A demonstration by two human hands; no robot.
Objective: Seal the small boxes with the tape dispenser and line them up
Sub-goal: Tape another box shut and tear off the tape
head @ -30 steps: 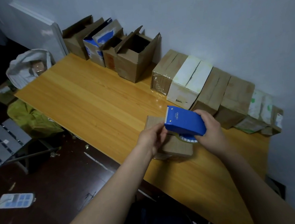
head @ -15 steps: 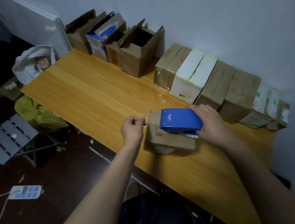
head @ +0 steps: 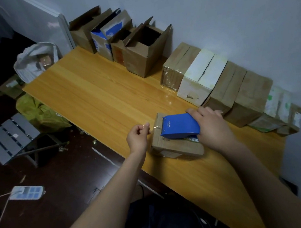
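Note:
A small brown cardboard box (head: 176, 146) lies on the wooden table (head: 95, 94) near its front edge. On top of it rests a blue tape dispenser (head: 180, 126), gripped from the right by my right hand (head: 213, 125). My left hand (head: 138, 136) is just left of the box, its fingers pinched on the end of a clear tape strip (head: 155, 126) that runs from the dispenser's toothed edge. Along the wall stands a row of closed boxes (head: 217, 85), brown and white.
Several open cartons (head: 138, 46) stand at the table's far left end by a white board (head: 42, 26). Off the table's left side are a white bag (head: 35, 61), a yellow-green bag (head: 39, 113), a grey folding stool (head: 9, 137) and a power strip (head: 26, 192) on the dark floor.
My left hand has drawn away from the dispenser to the left, pulling out a strip of clear tape. My right hand has lowered the dispenser flat onto the box.

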